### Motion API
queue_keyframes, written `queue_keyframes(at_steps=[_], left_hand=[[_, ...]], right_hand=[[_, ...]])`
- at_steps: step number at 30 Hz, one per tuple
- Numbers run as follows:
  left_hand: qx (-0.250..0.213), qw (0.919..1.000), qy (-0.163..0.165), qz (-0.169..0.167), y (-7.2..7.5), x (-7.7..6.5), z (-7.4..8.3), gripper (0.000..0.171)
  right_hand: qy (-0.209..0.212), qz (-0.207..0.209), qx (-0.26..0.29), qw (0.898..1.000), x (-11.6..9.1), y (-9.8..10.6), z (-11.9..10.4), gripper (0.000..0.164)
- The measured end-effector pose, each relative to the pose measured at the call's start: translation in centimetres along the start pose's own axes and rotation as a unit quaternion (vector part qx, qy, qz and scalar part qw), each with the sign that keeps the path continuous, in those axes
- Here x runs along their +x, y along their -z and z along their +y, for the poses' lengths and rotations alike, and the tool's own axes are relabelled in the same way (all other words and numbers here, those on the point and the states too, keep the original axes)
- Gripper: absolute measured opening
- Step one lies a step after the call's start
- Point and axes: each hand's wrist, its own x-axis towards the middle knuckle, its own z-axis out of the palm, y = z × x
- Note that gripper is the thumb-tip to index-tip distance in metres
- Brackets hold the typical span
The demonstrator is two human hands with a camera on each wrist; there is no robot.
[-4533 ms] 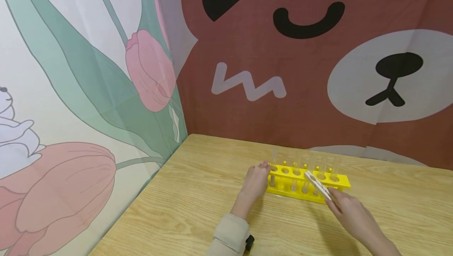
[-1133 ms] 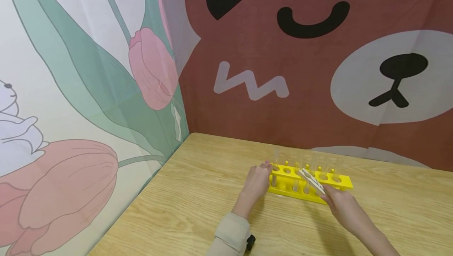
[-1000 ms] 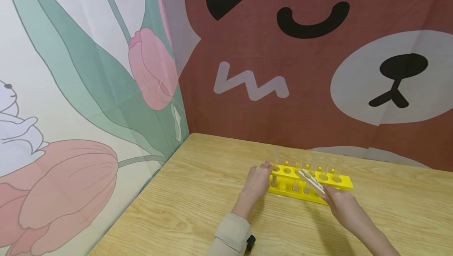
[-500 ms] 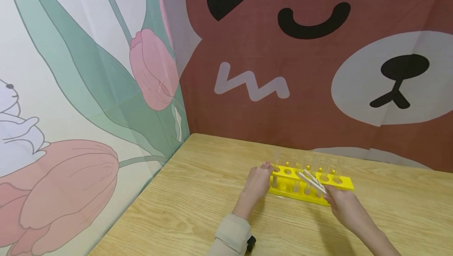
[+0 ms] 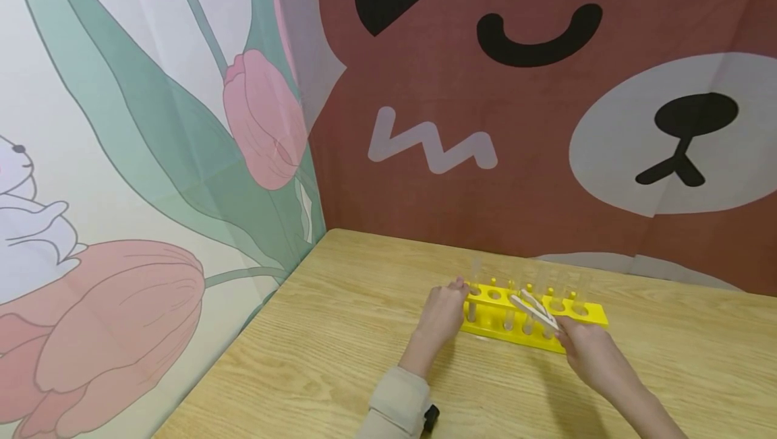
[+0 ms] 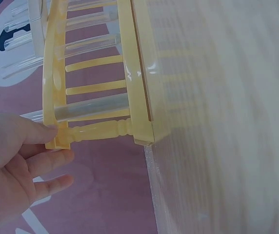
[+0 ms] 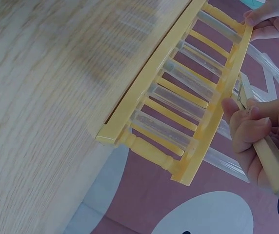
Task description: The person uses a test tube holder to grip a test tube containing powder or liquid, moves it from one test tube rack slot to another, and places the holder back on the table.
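Observation:
A yellow test tube rack (image 5: 595,316) stands on the table with several clear test tubes (image 7: 161,128) upright in its holes. My left hand (image 5: 443,311) pinches the left end of the rack's top plate between thumb and fingers, as the left wrist view shows. Beside that hand, the end tube (image 6: 98,107) looks greyer than the others. My right hand (image 5: 595,351) grips a wooden test tube clamp (image 5: 537,313) by its handle end. The clamp's two prongs are spread apart at mid-rack, level with the top plate, and overlap the tubes there in the head view.
The wood-grain table (image 5: 315,358) reaches to a brown bear-print cloth (image 5: 425,210) behind the rack. A tulip-print cloth (image 5: 152,189) hangs along the table's left edge. A black piece (image 5: 431,417) is on the left wrist by the beige sleeve (image 5: 397,395).
The clamp in my right hand has shifted slightly left along the rack, and its prongs have spread from nearly together to apart. My left hand keeps its hold on the rack.

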Motion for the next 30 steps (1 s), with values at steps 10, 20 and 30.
queue_keyframes(at_steps=[10,20,30], left_hand=[[-0.004,0.9999,0.008,-0.013,0.13,0.01,0.09,0.022],[0.006,1.0000,0.002,0.000,-0.22,0.07,-0.05,0.021],[0.006,0.9999,0.005,-0.007,-0.15,0.02,-0.06,0.021]], right_hand=[[0.026,0.042,-0.009,0.999,0.08,-0.04,-0.30,0.019],[0.025,0.045,-0.017,0.999,0.27,-0.03,-0.55,0.019],[0.018,0.041,-0.017,0.999,0.43,-0.25,-0.60,0.018]])
